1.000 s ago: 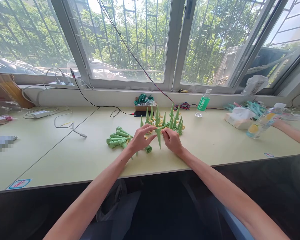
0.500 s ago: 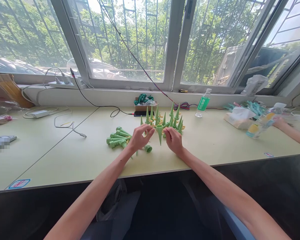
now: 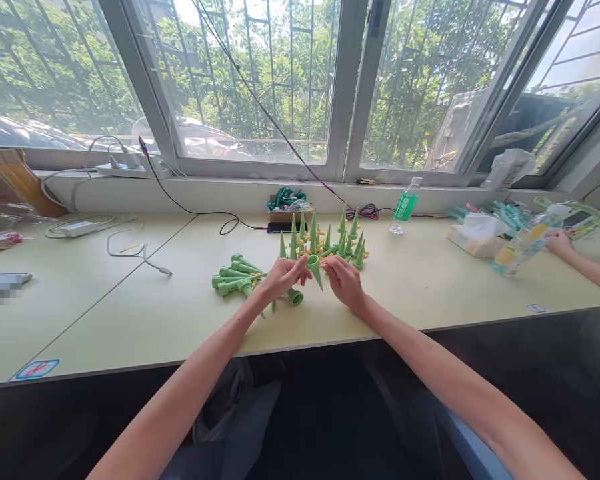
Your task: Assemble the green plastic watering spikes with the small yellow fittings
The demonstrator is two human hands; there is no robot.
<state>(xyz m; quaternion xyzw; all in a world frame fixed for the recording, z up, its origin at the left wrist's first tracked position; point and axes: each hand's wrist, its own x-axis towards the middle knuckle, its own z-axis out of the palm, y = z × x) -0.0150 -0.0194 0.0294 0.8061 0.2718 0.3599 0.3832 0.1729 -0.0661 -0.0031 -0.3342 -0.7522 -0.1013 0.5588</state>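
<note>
My left hand (image 3: 286, 276) is closed on a hollow green watering spike (image 3: 315, 270), its open end up and its point tilted down to the right. Close beside the rim, the fingers of my right hand (image 3: 346, 280) pinch a small yellow piece (image 3: 324, 265), mostly hidden by the fingertips. Behind both hands stand several green spikes (image 3: 353, 230), points up, with yellow parts on them. To the left lies a pile of green spikes with ridged caps (image 3: 233, 277). Another green capped piece (image 3: 295, 297) rests on the table just below my left hand.
A small box (image 3: 286, 216) and a dark phone (image 3: 279, 227) sit at the back. A green-labelled bottle (image 3: 405, 208), a tissue box (image 3: 473, 243) and a larger bottle (image 3: 523, 247) stand on the right. Another person's hand (image 3: 560, 243) is at far right. Cables (image 3: 140, 250) lie on the left.
My left hand has moved slightly right and taken hold of the spike's upper part. The spike has tilted, its rim shifting left. At far right, a pale green looped item has come into view.
</note>
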